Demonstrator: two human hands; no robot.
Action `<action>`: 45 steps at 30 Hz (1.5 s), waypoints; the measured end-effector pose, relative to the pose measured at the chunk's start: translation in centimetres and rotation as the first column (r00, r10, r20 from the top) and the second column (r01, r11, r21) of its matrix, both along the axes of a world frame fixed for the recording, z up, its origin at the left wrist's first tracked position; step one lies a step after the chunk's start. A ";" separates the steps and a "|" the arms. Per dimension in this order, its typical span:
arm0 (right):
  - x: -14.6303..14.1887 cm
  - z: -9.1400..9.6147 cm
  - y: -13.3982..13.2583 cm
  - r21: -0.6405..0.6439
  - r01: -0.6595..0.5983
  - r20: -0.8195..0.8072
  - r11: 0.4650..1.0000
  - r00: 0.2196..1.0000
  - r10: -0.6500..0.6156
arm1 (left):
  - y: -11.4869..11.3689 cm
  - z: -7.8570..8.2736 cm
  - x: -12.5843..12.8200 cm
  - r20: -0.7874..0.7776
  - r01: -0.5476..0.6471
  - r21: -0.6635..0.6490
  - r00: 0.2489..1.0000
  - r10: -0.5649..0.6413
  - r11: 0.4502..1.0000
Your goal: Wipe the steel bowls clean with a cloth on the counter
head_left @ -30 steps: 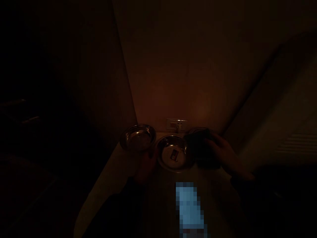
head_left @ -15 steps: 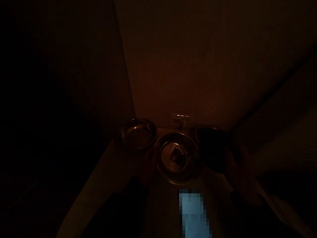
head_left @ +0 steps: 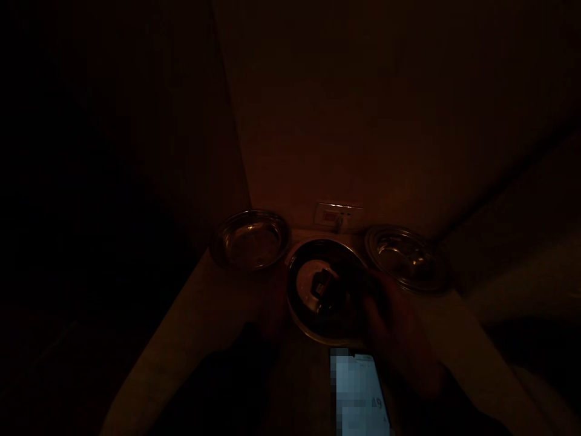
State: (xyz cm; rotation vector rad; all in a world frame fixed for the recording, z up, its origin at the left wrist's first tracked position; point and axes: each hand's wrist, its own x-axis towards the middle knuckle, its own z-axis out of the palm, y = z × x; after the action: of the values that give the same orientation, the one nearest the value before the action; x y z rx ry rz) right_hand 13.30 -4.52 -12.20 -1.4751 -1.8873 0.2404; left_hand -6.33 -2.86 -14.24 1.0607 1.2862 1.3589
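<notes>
Three shallow metal bowls stand in a row on a pale table [head_left: 190, 327] in very dim light. My right hand [head_left: 399, 339] reaches from the lower right over the middle bowl [head_left: 313, 324], its fingers closed round a dark object [head_left: 333, 293] that I cannot make out. A small dark item [head_left: 319, 282] lies inside that bowl. My left hand [head_left: 272, 303] rests against the middle bowl's left rim, and its fingers are lost in the dark. The left bowl [head_left: 251, 239] and the right bowl [head_left: 408, 257] stand untouched.
A lit phone screen [head_left: 361, 393] lies on the table below the middle bowl. A wall socket plate [head_left: 338, 213] sits on the wall just behind the bowls. Walls close in at the back and left; the room's left side is black.
My right hand has moved left with the dark object, from over the right bowl to over the middle bowl, uncovering the right bowl. The view has shifted slightly.
</notes>
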 end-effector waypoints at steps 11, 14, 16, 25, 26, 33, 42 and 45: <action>-1.0 1.9 3.1 -0.112 -0.104 0.398 0.988 0.906 0.140 | 0.2 -0.3 -0.2 -0.089 -0.082 -0.217 0.994 0.064 0.973; -1.6 1.7 3.5 -0.181 -0.170 0.478 0.969 0.846 0.238 | 0.2 -0.4 -0.3 -0.069 -0.081 -0.178 0.995 0.070 0.981; -1.9 1.5 3.6 -0.220 -0.195 0.496 0.956 0.821 0.282 | 0.2 -0.5 -0.3 -0.043 -0.059 -0.155 0.998 0.052 0.986; -2.6 1.5 3.6 -0.439 -0.472 0.429 0.765 0.638 0.640 | 0.4 -0.6 -0.2 0.063 -0.021 -0.214 0.997 0.036 0.977; -2.7 1.6 3.6 -0.453 -0.496 0.416 0.741 0.617 0.668 | 0.4 -0.6 -0.2 0.077 -0.019 -0.202 0.996 0.035 0.979; -3.4 2.8 3.5 -0.536 -0.567 0.347 0.626 0.528 0.775 | 0.7 -1.0 -0.5 0.134 0.032 -0.181 0.991 -0.007 0.983; -4.5 0.9 3.8 -0.458 -0.397 0.534 0.796 0.593 0.603 | 0.7 -1.3 -0.1 0.074 -0.025 -0.142 0.997 0.036 0.990; -4.7 1.2 3.8 -0.445 -0.461 0.516 0.768 0.568 0.641 | 0.7 -1.2 0.2 0.069 -0.058 -0.162 0.995 0.070 0.985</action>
State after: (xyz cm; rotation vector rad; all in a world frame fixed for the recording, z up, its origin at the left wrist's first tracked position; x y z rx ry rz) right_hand 8.58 -0.70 -10.99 -1.1275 -3.0025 0.3065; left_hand -6.14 -2.21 -15.47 0.8576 1.3601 1.3067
